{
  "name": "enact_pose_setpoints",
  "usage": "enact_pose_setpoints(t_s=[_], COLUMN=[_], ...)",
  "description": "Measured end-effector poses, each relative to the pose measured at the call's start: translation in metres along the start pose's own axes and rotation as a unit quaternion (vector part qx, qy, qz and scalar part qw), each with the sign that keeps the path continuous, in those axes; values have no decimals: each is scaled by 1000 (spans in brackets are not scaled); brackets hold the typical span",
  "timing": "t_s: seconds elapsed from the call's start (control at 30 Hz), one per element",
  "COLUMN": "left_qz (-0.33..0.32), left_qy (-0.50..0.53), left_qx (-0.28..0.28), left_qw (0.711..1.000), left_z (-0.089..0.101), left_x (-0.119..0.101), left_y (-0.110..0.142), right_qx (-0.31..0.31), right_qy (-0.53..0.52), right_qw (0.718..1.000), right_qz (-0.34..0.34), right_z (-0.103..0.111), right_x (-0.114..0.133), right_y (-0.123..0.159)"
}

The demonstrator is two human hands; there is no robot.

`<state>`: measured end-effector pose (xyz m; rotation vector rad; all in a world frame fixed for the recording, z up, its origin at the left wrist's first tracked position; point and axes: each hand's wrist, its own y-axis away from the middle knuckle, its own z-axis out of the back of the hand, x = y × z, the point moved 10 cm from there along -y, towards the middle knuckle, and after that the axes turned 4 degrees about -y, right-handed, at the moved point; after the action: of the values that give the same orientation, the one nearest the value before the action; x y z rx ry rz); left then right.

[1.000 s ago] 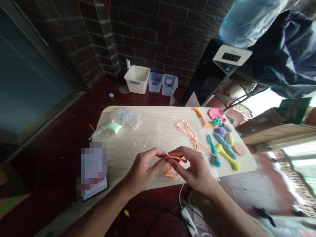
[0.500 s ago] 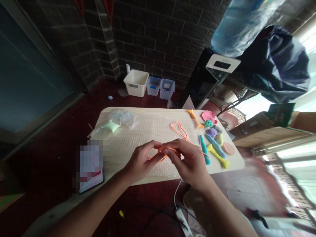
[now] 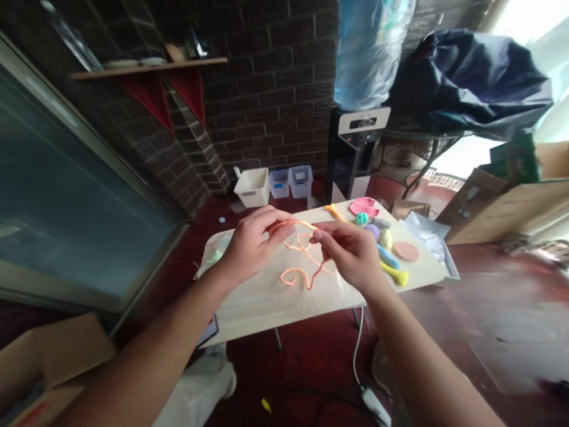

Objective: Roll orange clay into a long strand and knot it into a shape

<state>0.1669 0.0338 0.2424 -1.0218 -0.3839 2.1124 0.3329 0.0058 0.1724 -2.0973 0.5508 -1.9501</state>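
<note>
Both hands have drawn apart compared with half a second ago, when they met fingertip to fingertip; now an arch of orange strand (image 3: 306,223) spans the gap. The left hand (image 3: 255,243) pinches one end of that arch between thumb and fingers, and the right hand (image 3: 351,252) pinches the other the same way. More of the strand loops and curls below them, over the bubble wrap (image 3: 262,293) on the desk (image 3: 429,270); whether those loops hang or lie flat is hard to tell. Since it looks thin and soft, the grip is best kept light, with an even, slow pull and the arch left slack. The right hand would do well to stay clear of the yellow piece (image 3: 398,276) and blue stick (image 3: 388,257), so trailing loops do not catch there.
</note>
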Motion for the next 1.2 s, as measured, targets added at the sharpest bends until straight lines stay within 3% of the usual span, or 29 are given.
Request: enact_pose_setpoints(t_s=[0.13,0.33,0.43,0.83,1.0,1.2], left_qz=[17,97,121,144,168,176], left_qy=[-34,22,44,72,103,117], left_qx=[16,65,82,48,-1,2], left_qw=[999,993,988,986,980,977], left_z=[-7,-24,-24,-19,-14,-16], left_x=[-6,19,22,20,14,8], left_y=[4,30,39,50,47,45], right_qx=[4,76,92,103,72,76], right_qy=[-5,-31,-9,29,-14,-82], right_qw=[1000,997,996,993,996,993], right_qz=[18,-7,-3,47,55,26], right_z=[10,-10,-19,-36,-33,-32], right_x=[4,-20,-25,-2,1,-6], right_y=[1,5,9,24,24,24])
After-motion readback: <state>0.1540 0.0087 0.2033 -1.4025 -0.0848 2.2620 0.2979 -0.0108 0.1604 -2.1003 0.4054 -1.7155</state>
